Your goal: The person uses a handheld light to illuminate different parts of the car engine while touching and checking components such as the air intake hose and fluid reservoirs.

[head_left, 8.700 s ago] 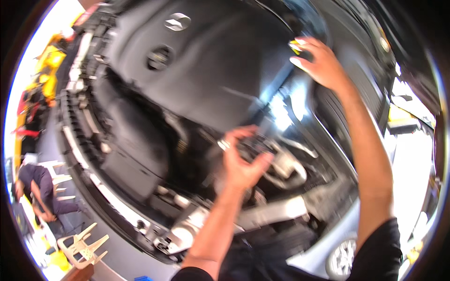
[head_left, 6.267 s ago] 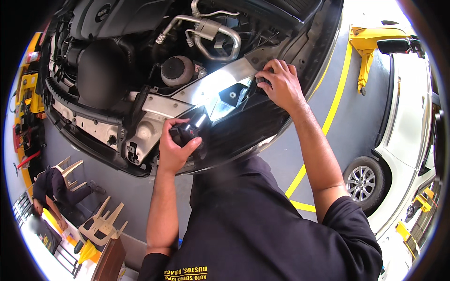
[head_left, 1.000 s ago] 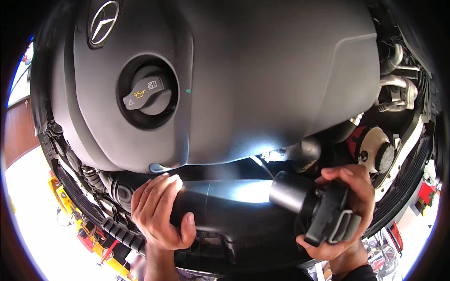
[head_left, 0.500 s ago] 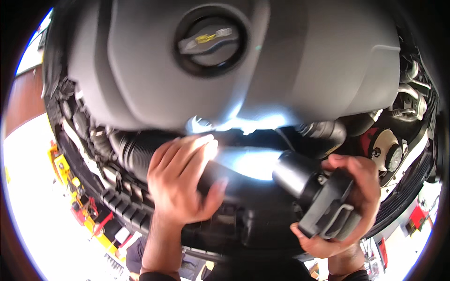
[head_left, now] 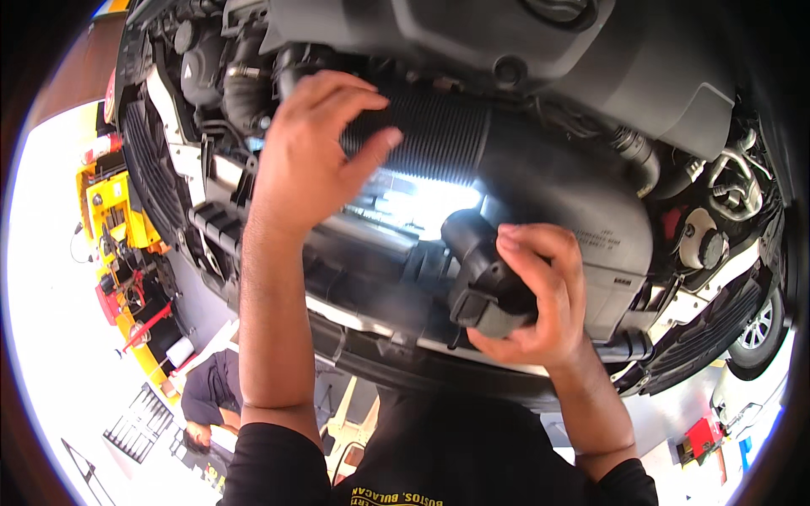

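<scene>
My left hand [head_left: 312, 156] is over a ribbed black intake hose [head_left: 439, 135], fingers loosely curved and apart around no visible object; whether the fingertips touch the hose is unclear. My right hand [head_left: 553, 295] grips a black strapped work light [head_left: 472, 240] with a cylindrical head, which casts a bright white patch on the parts below the hose. A smooth black housing [head_left: 616, 270] lies just right of the light. The engine cover [head_left: 624, 76] spans the upper right of the head view, with a round cap [head_left: 553, 10] at the top edge.
The front edge of the engine bay curves below my forearms. Yellow and red shop equipment [head_left: 122, 219] stands at left. A bent-over person [head_left: 211, 379] in dark clothing is at lower left. A beige plastic chair [head_left: 350, 409], a wheel [head_left: 751, 333] and a red box [head_left: 704, 434] show beyond the bay.
Since half a second ago, my left hand has moved up and leftward along the hose, exposing more ribbing. The light has shifted leftward. Six seconds ago my left hand held it; now my right does.
</scene>
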Demonstrator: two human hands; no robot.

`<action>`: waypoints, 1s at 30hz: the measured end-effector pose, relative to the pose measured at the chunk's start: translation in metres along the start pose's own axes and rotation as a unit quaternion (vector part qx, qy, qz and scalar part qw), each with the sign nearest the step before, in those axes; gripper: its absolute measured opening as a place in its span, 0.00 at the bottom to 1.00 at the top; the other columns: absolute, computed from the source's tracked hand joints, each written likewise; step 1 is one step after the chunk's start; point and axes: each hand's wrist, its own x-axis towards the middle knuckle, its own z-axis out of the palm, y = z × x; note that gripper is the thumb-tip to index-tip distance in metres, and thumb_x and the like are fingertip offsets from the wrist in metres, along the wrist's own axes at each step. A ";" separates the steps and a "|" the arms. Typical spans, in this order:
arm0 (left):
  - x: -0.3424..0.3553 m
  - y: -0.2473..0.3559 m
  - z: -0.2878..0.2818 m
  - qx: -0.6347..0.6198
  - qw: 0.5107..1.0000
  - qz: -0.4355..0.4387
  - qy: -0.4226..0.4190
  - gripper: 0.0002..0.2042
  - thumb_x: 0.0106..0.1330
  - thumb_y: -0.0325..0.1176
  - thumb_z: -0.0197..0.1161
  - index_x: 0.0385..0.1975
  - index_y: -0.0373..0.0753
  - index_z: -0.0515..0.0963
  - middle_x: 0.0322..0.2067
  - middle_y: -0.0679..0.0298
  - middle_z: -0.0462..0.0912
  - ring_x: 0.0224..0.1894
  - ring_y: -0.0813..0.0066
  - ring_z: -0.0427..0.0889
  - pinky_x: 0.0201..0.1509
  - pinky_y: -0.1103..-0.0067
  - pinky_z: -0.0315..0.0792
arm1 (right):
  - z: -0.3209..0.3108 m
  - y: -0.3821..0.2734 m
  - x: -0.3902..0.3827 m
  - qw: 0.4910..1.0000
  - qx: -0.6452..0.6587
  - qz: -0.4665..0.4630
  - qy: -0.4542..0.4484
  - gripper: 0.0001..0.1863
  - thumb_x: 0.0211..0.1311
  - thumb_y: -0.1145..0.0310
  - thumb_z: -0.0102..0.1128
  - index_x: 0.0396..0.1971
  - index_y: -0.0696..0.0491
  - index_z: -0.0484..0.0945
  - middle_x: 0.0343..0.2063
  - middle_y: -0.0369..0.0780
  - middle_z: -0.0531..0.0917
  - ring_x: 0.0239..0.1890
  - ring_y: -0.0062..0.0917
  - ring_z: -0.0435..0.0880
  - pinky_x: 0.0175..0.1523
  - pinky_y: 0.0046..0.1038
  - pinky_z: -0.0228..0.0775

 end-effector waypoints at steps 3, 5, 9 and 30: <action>-0.031 -0.003 -0.001 -0.004 0.998 -0.066 0.013 0.06 0.64 0.26 0.74 0.34 0.32 0.83 0.34 0.56 0.85 0.36 0.56 0.86 0.43 0.69 0.78 | 0.006 -0.002 -0.005 1.000 -0.005 -0.010 -0.015 0.45 0.28 0.67 0.82 0.59 0.57 0.81 0.52 0.46 0.82 0.46 0.42 0.84 0.47 0.41 0.80; -0.055 -0.009 0.004 -0.034 0.994 -0.075 -0.070 0.06 0.68 0.28 0.70 0.36 0.30 0.84 0.35 0.53 0.86 0.37 0.54 0.86 0.44 0.68 0.78 | 0.008 -0.004 -0.005 1.000 0.001 -0.015 -0.027 0.47 0.32 0.63 0.84 0.61 0.57 0.80 0.53 0.46 0.82 0.47 0.42 0.84 0.46 0.39 0.80; -0.073 -0.010 0.022 -0.044 0.941 -0.139 -0.304 0.27 0.69 0.32 0.62 0.70 0.37 0.72 0.64 0.46 0.79 0.67 0.44 0.77 0.72 0.59 0.70 | 0.018 0.001 -0.011 0.999 -0.022 -0.035 -0.019 0.46 0.33 0.64 0.84 0.62 0.55 0.80 0.53 0.45 0.82 0.46 0.38 0.84 0.43 0.34 0.80; -0.035 -0.048 0.098 -0.175 0.936 0.050 -0.301 0.24 0.59 0.45 0.81 0.52 0.39 0.87 0.48 0.55 0.91 0.48 0.65 0.90 0.50 0.67 0.85 | 0.018 0.004 -0.016 0.999 -0.040 0.018 -0.015 0.45 0.30 0.67 0.84 0.60 0.55 0.80 0.53 0.44 0.82 0.46 0.39 0.85 0.46 0.38 0.80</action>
